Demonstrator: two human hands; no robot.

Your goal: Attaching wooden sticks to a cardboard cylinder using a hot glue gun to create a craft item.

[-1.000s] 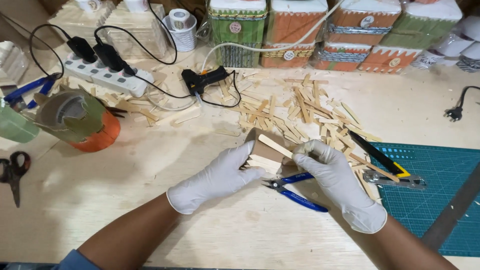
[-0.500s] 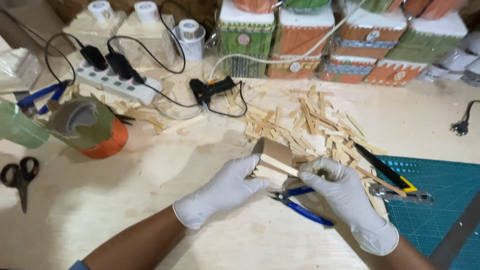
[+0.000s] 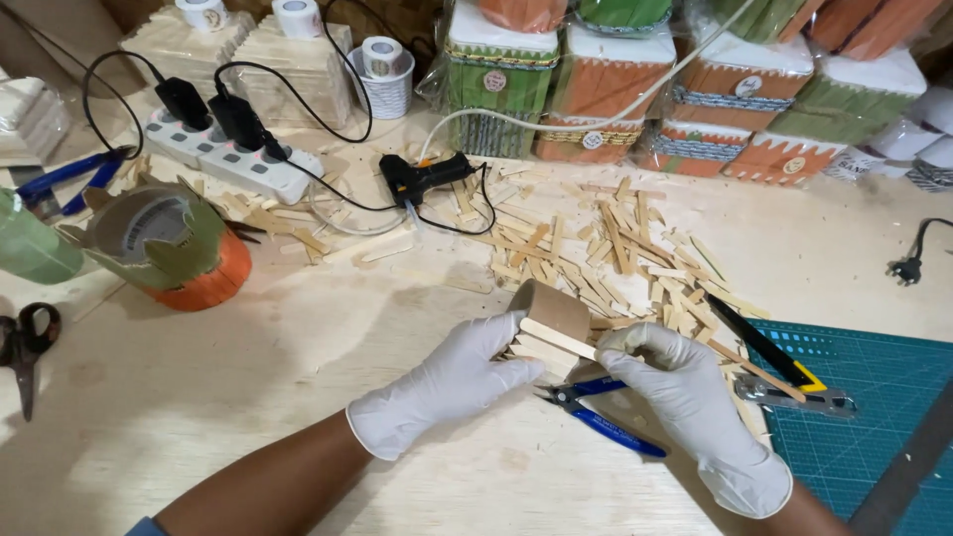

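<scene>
Both hands wear white gloves. My left hand (image 3: 452,382) grips the left side of a brown cardboard tube (image 3: 553,310) partly covered with pale wooden sticks. My right hand (image 3: 685,392) pinches the right end of a wooden stick (image 3: 556,339) lying across the tube. Blue-handled pliers (image 3: 601,417) lie on the wooden table just under the hands. A heap of loose wooden sticks (image 3: 615,253) is spread behind the tube.
A black glue gun (image 3: 427,177) lies behind the sticks, wired to a white power strip (image 3: 233,159). An orange and green holder (image 3: 164,248) stands left, scissors (image 3: 25,342) at far left. A utility knife (image 3: 769,352) rests by the green cutting mat (image 3: 874,397). Decorated boxes (image 3: 615,94) line the back.
The view has shifted slightly; both hands stay on the tube, and the right hand's fingers have settled on the end of the stick across it.
</scene>
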